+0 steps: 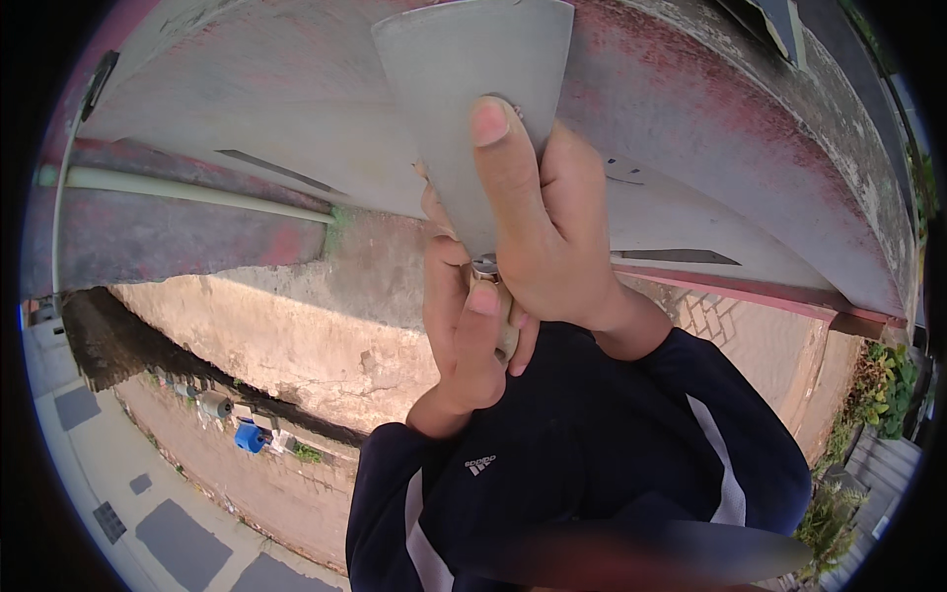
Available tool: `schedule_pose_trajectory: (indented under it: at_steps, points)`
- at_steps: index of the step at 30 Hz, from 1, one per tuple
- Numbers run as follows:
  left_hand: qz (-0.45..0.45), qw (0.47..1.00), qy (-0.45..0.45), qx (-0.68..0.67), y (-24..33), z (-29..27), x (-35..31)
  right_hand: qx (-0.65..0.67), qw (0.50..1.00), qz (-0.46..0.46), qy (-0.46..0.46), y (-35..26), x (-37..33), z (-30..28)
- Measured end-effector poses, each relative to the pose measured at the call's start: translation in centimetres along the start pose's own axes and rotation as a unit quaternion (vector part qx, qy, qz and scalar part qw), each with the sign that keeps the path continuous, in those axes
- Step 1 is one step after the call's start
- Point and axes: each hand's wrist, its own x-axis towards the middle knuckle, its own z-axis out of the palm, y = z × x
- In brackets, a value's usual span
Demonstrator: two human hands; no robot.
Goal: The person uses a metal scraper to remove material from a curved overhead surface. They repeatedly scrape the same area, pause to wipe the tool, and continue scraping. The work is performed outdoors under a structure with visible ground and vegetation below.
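I hold a wide putty knife (444, 109) up in front of a grey wall with faded red patches, its flared metal blade pointing up. My left hand (462, 340) is closed around the light-coloured handle (507, 340), the thumb near the metal collar where the blade starts. My right hand (552, 222) grips the lower part of the blade. Its thumb lies along the blade's face, and its other fingers are folded at the blade's right edge and partly hidden. The top of the blade reaches the upper rim of the view.
Behind the knife spreads the grey, red-stained wall (681, 128). A pale pipe (197, 187) runs along the wall at the left. Low at the left, a blue container (250, 437) stands among other items on the ground. Green plants (886, 385) grow at the far right.
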Motion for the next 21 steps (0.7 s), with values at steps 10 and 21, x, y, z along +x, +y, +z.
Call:
schedule_pose_trajectory:
  at_steps: [10,21]
  points:
    - [-0.008,0.997,0.061,0.049,0.7,-0.1,0.4,-0.048,0.998,0.014,-0.033,1.1,1.3,1.3]
    - [-0.016,0.995,0.098,0.027,1.4,-0.4,0.5,-0.035,0.999,0.007,-0.04,0.7,1.7,1.7]
